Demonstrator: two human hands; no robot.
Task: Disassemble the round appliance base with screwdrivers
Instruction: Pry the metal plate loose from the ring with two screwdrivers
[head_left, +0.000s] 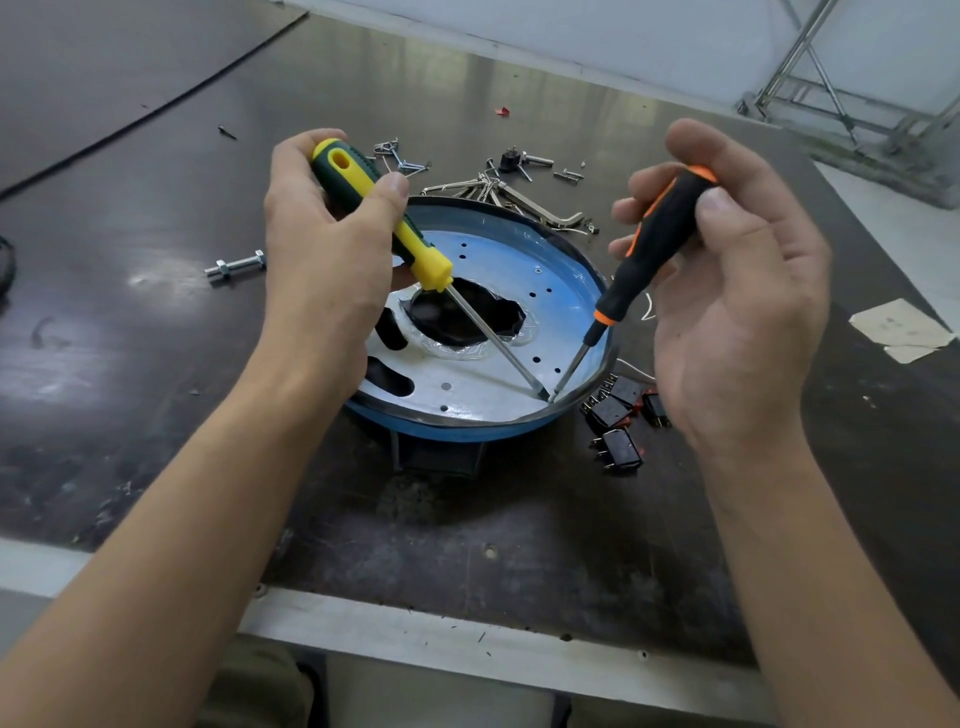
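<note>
Bare left forearm (171, 519) and bare right forearm (831, 545) reach up from the near edge over the dark, scuffed worktable (156, 338); the round appliance base with blue rim and silver perforated plate (498, 260) sits mid-table between the two hands, open side up, perched on a dark part beneath; the left hand (322, 249) is wrapped around the yellow-and-green-handled screwdriver (384, 213), thumb along the grip, its long shaft slanting down across the ragged central opening; the right hand (727, 291) pinches the black-and-orange-handled screwdriver (649, 249) between thumb and fingertips, a light hold that suits twirling; both tips meet at one spot on the plate just inside the near right rim, probably so one blade steadies or levers while the other works a fastener, though the fastener itself is too small to make out; black rocker switches (618, 415) lie just beside the rim on the right; a bunch of metal hex keys (519, 195), loose screws (400, 156) and a silver bolt with nuts (234, 266) lie beyond and to the left, seemingly kept out of the way yet within reach
</note>
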